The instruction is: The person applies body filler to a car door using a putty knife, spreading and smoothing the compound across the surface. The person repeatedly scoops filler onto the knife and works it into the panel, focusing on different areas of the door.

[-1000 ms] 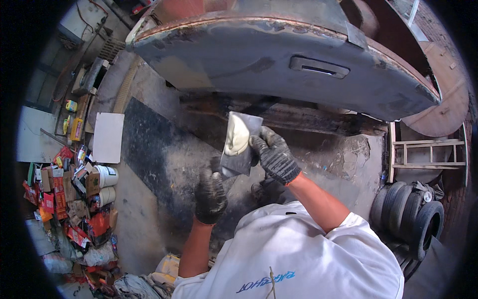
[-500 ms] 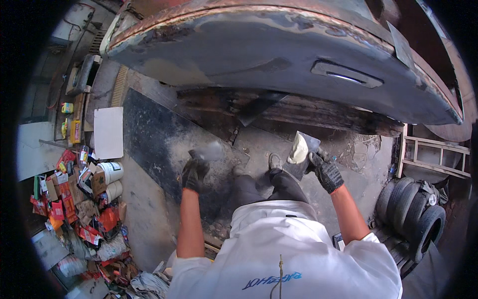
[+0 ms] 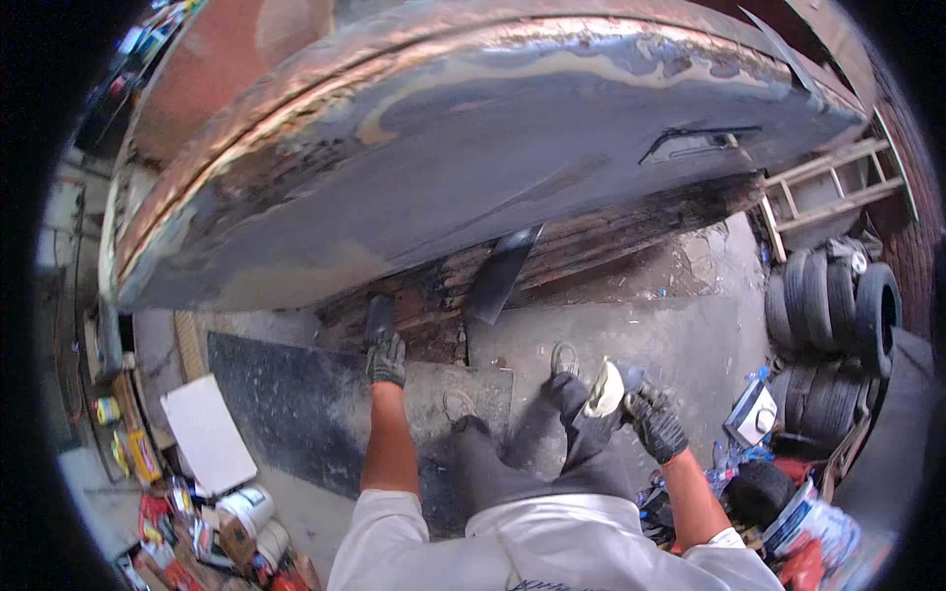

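Observation:
My left hand [image 3: 386,360], in a dark grey work glove, holds a flat dark metal scraper [image 3: 380,317] just below the lower edge of a large curved metal panel [image 3: 443,148] that has a rusty rim, pale smeared patches and a slot-shaped recess. My right hand [image 3: 655,424], gloved alike, is lower and to the right, closed on a metal spreader [image 3: 631,379] carrying a thick lump of cream putty [image 3: 605,392]. My legs and shoes show between the hands.
Stacked tyres [image 3: 823,305] and a pale wooden frame [image 3: 828,187] stand at the right. Below the panel lie a dark beam [image 3: 611,227] and floor sheets [image 3: 276,394]. A white board [image 3: 207,433], buckets [image 3: 246,507] and piled clutter are at lower left, more litter at lower right.
My hands have parted: left to the left and up towards the panel with the scraper, right to the right and down with the putty. The view has turned, and the panel now fills more of it.

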### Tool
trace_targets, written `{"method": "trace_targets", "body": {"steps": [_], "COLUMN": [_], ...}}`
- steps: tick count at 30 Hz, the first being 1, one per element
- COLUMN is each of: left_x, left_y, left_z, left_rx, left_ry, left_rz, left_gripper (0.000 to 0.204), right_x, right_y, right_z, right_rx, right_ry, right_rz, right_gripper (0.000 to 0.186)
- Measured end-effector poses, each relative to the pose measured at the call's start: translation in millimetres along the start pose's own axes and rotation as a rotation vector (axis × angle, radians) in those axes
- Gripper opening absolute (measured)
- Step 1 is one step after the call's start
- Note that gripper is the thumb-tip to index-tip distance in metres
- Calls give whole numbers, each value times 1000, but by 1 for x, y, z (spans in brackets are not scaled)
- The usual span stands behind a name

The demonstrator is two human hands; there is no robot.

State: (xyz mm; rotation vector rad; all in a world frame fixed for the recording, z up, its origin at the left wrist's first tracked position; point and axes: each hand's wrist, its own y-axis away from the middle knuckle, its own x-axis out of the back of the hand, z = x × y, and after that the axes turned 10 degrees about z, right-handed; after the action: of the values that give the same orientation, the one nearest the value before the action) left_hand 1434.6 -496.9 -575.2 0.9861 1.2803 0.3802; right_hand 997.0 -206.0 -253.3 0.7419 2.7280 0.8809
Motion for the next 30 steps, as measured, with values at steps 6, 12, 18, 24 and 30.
{"method": "trace_targets", "body": {"steps": [6,12,18,24,30], "left_x": [2,-176,-387,-407,-372], "left_y": [23,183,216,178,116], "left_z": [3,-128,-224,-283,-284], "left_rx": [-156,-1787,-2709,-3133,-3174], "left_ry": [-987,-2167,-2163,-1900,-1748], "left_rz": [638,-606,-1135,-1023,-1139], "left_gripper": [44,42,63,73,83], "right_x": [-23,-16,1,-7,-8], "right_y": [10,-36,-135,-242,-323], "right_z": [31,39,72,136,185], "right_rx": [-92,59,168,312,518], "right_ry": [19,-64,-20,-153,-82], "right_rz": [51,21,-111,-99,-127], "right_gripper": [31,33,27,24,31]}}
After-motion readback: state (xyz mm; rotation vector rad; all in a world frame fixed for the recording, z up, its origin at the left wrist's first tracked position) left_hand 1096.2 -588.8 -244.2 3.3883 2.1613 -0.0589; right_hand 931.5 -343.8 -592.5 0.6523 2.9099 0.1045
